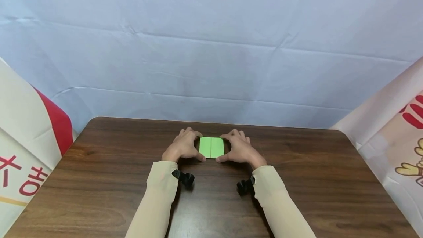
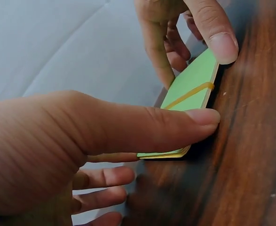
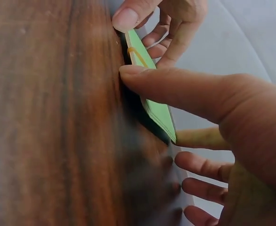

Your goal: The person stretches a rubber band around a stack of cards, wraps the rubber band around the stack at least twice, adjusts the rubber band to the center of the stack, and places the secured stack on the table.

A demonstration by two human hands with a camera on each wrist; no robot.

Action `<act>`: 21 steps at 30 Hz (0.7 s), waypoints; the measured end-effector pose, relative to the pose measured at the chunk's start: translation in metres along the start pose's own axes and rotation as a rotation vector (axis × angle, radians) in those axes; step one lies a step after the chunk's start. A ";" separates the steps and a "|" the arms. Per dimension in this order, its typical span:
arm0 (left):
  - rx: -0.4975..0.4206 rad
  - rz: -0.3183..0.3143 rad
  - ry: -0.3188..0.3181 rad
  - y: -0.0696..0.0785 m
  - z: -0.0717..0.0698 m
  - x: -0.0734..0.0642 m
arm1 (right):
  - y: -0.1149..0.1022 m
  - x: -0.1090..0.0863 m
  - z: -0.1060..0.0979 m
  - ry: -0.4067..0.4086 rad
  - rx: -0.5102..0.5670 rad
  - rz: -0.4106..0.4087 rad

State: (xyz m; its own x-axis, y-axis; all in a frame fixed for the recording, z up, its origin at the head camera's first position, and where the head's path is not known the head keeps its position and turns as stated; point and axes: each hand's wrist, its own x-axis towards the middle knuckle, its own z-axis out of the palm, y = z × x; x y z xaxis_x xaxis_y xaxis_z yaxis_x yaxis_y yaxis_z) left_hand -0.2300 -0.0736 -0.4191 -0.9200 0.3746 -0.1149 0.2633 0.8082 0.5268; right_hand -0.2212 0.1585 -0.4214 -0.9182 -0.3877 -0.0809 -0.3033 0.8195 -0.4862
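A small green pad of layered sheets (image 1: 217, 148) lies flat between both hands near the table's far edge, a yellow elastic band (image 2: 189, 95) round its middle. At its left end, my left hand (image 1: 185, 145) holds it with the thumb (image 2: 147, 127) along the near edge and the index finger at the far side. My right hand (image 1: 239, 148) grips the right end the same way, its thumb (image 3: 175, 87) on the near edge. The other fingers of both hands spread off the pad. Whether it touches the table or is slightly raised, I cannot tell.
The dark brown wooden table (image 1: 99, 179) has rounded far corners. Behind it hangs a creased pale cloth (image 1: 211, 65). Printed sheets flank it, one with red marks on the left (image 1: 29, 139) and one on the right (image 1: 390, 146). Each wrist carries a small black camera (image 1: 188, 180).
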 end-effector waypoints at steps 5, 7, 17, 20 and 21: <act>0.002 -0.020 -0.002 -0.001 -0.001 0.006 | 0.002 0.010 -0.001 -0.022 -0.022 0.033; -0.002 -0.022 0.001 -0.002 0.000 0.006 | 0.002 0.011 -0.001 -0.030 -0.033 0.043; -0.031 0.021 0.154 -0.010 -0.002 -0.017 | 0.005 -0.025 -0.009 0.125 0.070 -0.028; -0.009 0.031 0.278 -0.017 -0.007 -0.026 | 0.015 -0.042 -0.015 0.255 0.058 -0.080; 0.012 0.039 0.325 -0.020 -0.008 -0.029 | 0.020 -0.047 -0.017 0.300 0.035 -0.097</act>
State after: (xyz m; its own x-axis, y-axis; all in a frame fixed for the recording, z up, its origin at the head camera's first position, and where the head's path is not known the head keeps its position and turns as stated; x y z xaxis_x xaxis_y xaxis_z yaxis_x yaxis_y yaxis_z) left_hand -0.2105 -0.1043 -0.4195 -0.9532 0.2422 0.1811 0.3017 0.8020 0.5155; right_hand -0.1884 0.2003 -0.4121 -0.9211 -0.3178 0.2249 -0.3892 0.7675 -0.5093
